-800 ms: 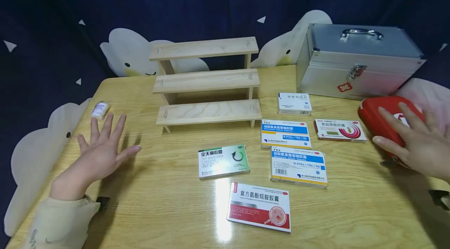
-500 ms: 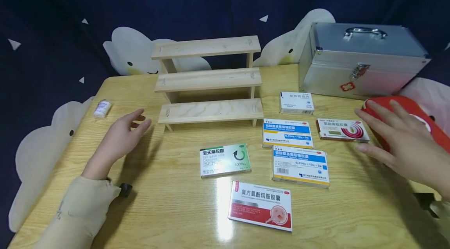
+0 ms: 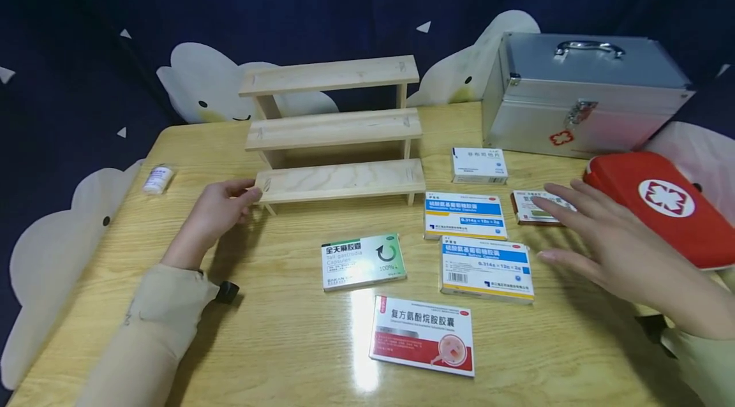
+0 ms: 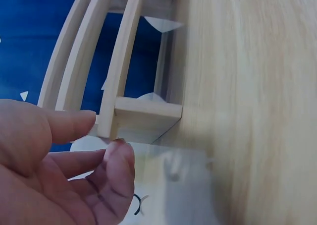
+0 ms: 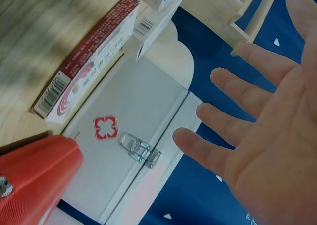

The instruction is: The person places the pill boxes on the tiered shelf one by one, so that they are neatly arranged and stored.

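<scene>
A three-step wooden display stand (image 3: 339,182) stands at the middle back of the table. At the left end of its lowest step is my left hand (image 3: 221,209), thumb and curled fingers close about the plank's corner. In the left wrist view the plank end (image 4: 108,128) lies between thumb and fingertips; whether they press on it is unclear. My right hand (image 3: 614,247), fingers spread and holding nothing, hovers over the right of the table. It partly hides a small red-and-white capsule box (image 3: 525,209). Beside it lies a red first-aid pouch (image 3: 666,196).
Two blue-and-white capsule boxes (image 3: 487,270), a green-and-white box (image 3: 363,263), a red-and-white box (image 3: 422,337) and a small white box (image 3: 479,164) lie on the table. A silver medicine case (image 3: 574,107) stands back right. A white bottle (image 3: 157,179) lies far left.
My left hand has moved right to the end of the lowest step, its spread fingers now curled. My right hand has moved left, off the red pouch and over the small capsule box.
</scene>
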Available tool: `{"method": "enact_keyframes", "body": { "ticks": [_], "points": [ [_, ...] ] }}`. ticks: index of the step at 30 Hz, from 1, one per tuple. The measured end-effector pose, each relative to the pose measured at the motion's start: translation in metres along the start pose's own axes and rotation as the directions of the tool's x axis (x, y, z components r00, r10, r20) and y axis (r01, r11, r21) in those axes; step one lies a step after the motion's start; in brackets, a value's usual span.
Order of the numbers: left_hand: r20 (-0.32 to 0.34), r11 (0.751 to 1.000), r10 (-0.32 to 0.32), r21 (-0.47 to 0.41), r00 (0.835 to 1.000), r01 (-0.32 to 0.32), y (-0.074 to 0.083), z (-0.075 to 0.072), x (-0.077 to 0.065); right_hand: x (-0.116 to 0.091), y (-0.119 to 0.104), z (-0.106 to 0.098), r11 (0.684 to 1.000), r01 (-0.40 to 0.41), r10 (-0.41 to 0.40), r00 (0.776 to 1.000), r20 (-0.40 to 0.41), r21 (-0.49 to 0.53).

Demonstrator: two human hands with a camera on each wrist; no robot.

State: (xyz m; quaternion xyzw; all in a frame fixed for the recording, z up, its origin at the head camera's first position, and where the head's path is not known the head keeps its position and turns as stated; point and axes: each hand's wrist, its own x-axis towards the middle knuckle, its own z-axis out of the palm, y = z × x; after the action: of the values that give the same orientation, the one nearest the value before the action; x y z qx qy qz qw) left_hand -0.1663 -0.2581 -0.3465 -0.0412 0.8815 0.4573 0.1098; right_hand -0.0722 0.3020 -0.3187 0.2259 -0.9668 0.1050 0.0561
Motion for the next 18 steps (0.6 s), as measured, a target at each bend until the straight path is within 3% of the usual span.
{"method": "enact_keyframes", "body": {
  "ticks": [7,18],
  "points": [
    [-0.01,1.0,-0.001,0.01,1.0,0.001,-0.001,0.005,0.004,0.028,0.011,0.003,0.999,0.039,-0.039,0.999,0.038,-0.006],
    [0.027,0.999,-0.024,-0.034,0.999,0.025,-0.001,0.005,0.007,0.086,0.042,0.011,1.0,0.009,-0.011,0.99,0.142,0.012]
  ]
}}
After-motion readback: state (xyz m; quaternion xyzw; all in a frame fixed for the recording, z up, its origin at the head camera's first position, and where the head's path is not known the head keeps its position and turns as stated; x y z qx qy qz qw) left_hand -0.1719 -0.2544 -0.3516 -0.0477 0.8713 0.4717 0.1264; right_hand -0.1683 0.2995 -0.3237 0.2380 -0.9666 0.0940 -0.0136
